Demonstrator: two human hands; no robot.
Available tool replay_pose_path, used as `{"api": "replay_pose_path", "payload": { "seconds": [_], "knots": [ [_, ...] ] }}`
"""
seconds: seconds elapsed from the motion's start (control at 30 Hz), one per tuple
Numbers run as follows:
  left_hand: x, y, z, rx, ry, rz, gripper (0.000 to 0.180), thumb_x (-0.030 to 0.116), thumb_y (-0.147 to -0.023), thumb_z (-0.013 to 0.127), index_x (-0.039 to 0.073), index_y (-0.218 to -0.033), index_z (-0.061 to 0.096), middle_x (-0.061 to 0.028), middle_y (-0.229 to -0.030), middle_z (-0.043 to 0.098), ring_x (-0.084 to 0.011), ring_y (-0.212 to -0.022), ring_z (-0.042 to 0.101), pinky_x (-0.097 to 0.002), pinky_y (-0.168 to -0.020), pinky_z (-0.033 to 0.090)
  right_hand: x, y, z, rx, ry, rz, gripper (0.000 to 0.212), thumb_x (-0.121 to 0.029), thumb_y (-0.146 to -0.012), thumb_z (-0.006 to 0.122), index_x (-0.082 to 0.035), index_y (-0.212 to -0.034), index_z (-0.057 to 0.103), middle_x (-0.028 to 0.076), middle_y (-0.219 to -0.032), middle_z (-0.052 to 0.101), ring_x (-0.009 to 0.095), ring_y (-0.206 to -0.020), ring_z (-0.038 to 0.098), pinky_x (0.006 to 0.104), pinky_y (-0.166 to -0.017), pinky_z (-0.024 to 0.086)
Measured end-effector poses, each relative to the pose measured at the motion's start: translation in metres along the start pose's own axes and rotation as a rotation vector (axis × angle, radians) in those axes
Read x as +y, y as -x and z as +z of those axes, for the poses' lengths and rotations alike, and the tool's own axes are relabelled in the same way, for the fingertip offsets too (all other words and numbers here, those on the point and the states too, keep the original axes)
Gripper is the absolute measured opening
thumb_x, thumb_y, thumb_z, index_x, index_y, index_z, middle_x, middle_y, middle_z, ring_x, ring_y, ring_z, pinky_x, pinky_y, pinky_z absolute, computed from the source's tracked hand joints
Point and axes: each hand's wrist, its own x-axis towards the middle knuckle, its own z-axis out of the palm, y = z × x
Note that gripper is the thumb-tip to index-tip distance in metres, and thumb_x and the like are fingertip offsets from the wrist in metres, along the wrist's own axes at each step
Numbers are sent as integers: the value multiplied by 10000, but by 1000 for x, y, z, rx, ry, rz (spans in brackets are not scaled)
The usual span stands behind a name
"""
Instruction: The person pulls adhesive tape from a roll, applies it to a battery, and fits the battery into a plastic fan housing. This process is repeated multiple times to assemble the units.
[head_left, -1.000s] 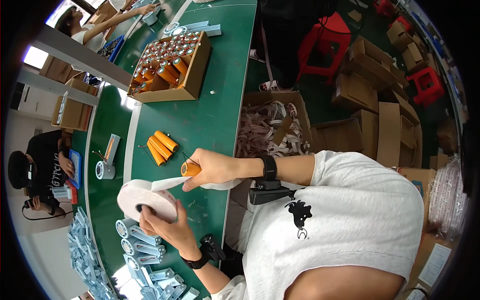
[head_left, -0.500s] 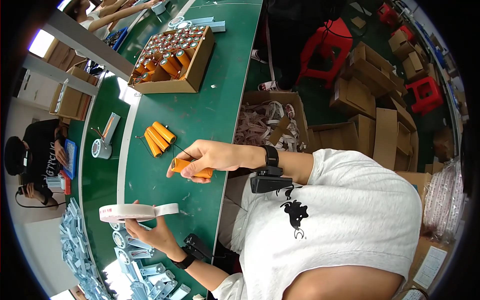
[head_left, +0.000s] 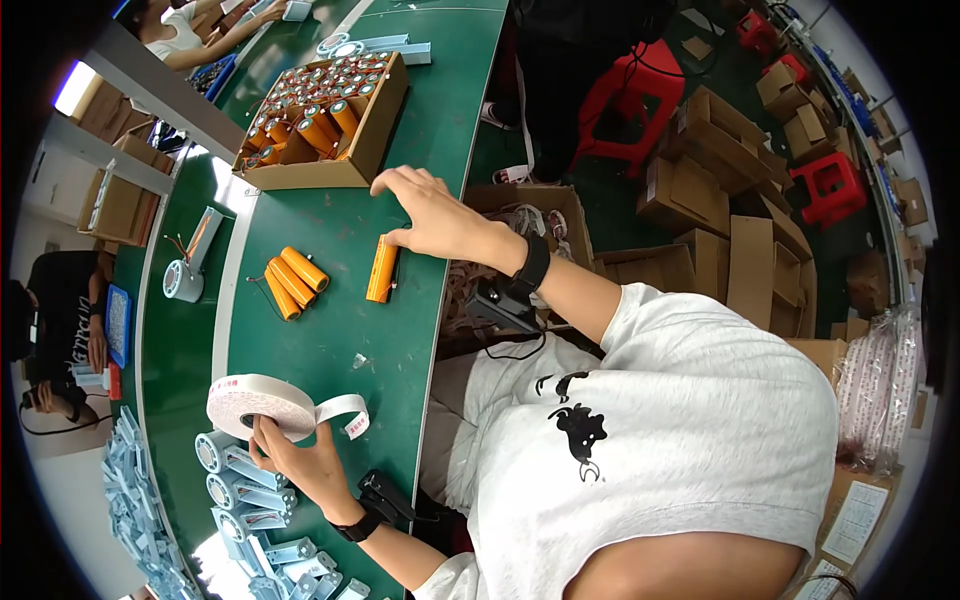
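Observation:
My left hand (head_left: pixel 305 465) grips a roll of white tape (head_left: pixel 262 400) with red print, its fingers hooked into the core; a loose end curls off the roll. My right hand (head_left: pixel 440 212) is open above the green table, fingers spread. Its thumb overlaps the upper end of an orange cylindrical battery pack (head_left: pixel 381 270); I cannot tell whether they touch. Left of that pack, several more orange battery packs (head_left: pixel 297 277) with thin wires lie side by side. At the far end of the table, a cardboard box (head_left: pixel 375 150) holds many upright orange packs.
Light-blue plastic housings (head_left: pixel 240 490) crowd the table by my left hand, with a larger heap (head_left: pixel 140 500) beyond. One housing (head_left: pixel 185 278) stands past the white strip. Cardboard boxes (head_left: pixel 700 190) and red stools (head_left: pixel 832 190) occupy the floor. Other people work across and along the table.
My right hand has let go of the orange battery pack and moved up and away, opening. The pack now rests on the table. The tape roll has tilted, showing its flat side.

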Motion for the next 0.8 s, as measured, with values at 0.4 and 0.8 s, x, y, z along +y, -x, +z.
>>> {"api": "replay_pose_path", "payload": {
  "seconds": [0.4,0.8],
  "knots": [
    [1,0,1,-33,21,33,643,125,-619,693,-66,-1172,428,-190,-1163,493,-328,-1104,424,-444,-1002,207,-30,-1,-2,-705,-510,-147,304,-48,-809,545,-38,-1110,501,65,-891,548,152,-743,519,292,-702,433],
    [16,-1,2,-83,91,91,626,50,-538,691,-61,-1103,444,-173,-1129,497,-279,-1126,426,-486,-1021,143,-101,18,31,-504,-658,51,268,-151,-860,538,88,-975,500,110,-758,542,172,-707,528,293,-636,429]
  ]
}}
